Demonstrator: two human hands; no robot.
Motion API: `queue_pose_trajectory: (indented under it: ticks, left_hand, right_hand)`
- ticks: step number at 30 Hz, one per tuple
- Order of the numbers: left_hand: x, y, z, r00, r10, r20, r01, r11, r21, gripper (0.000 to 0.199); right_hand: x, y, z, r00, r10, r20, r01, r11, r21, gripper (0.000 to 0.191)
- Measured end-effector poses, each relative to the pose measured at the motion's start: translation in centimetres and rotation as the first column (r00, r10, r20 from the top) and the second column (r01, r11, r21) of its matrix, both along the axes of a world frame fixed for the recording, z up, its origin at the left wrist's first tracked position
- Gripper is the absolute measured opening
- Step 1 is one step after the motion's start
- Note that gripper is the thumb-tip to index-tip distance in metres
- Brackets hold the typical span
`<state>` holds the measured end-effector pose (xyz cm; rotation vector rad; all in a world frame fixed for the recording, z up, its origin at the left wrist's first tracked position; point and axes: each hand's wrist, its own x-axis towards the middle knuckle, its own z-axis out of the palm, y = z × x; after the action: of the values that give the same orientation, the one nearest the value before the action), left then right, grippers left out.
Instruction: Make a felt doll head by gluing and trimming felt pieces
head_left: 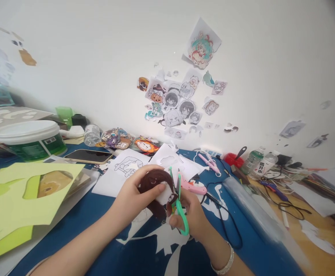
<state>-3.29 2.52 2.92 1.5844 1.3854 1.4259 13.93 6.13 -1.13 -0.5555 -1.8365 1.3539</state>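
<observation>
My left hand grips a dark brown felt-like cutout with a pale patch, the thumb pressed on its face. In my right hand is a pair of scissors with green handles, fingers through the loops. The blades point up and away from me at the cutout's right edge. I cannot tell whether they touch it. White paper scraps lie on the blue table cover below my hands. Beyond them rests a sheet with a line drawing.
Yellow-green cut sheets, a phone and a white-lidded green tub occupy the left. A pink glue gun with black cords lies right of my hands. Plastic bottles stand at the right, and cutout drawings cover the wall.
</observation>
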Motion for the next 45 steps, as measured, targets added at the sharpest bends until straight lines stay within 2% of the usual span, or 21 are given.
queue_pose_trajectory:
  ticks: [4,7,14,21,27,34,45]
  left_hand:
    - [-0.2,-0.1,0.3,0.997,-0.013,-0.071,0.015,1.0,0.02,0.026]
    - [-0.2,-0.1,0.5,0.996,-0.03,-0.081,0.031,0.999,0.012,0.027]
    - [-0.1,0.0,0.3,0.993,0.005,-0.121,-0.001,0.999,0.034,0.027]
    - [0.3,0.0,-0.3,0.995,0.029,-0.091,-0.025,0.999,0.044,0.026]
    - [0.3,0.0,-0.1,0.996,0.016,-0.09,-0.012,0.999,0.047,0.024]
    - [0.3,-0.2,0.0,0.996,-0.01,-0.087,0.013,0.999,0.036,0.022]
    - [0.6,-0.4,0.1,0.998,0.0,-0.056,0.002,1.0,0.03,0.022]
  right_hand:
    - [0.4,0.1,0.8,0.991,0.054,0.119,-0.06,0.997,0.05,0.054]
    - [0.4,0.1,0.8,0.986,0.051,0.161,-0.061,0.996,0.059,0.054]
    - [-0.3,0.0,-0.5,0.998,-0.013,0.065,0.014,1.0,-0.022,0.054]
    - [-0.5,-0.1,-1.7,0.985,-0.156,0.077,0.153,0.987,0.05,0.057]
    - [-0.5,-0.3,-1.2,0.985,-0.154,0.073,0.149,0.986,0.071,0.053]
    - [-0.6,-0.5,-0.1,0.992,-0.113,0.058,0.112,0.994,0.014,0.053]
    - [-0.6,-0.7,-1.1,0.975,-0.215,0.057,0.213,0.976,0.04,0.05]
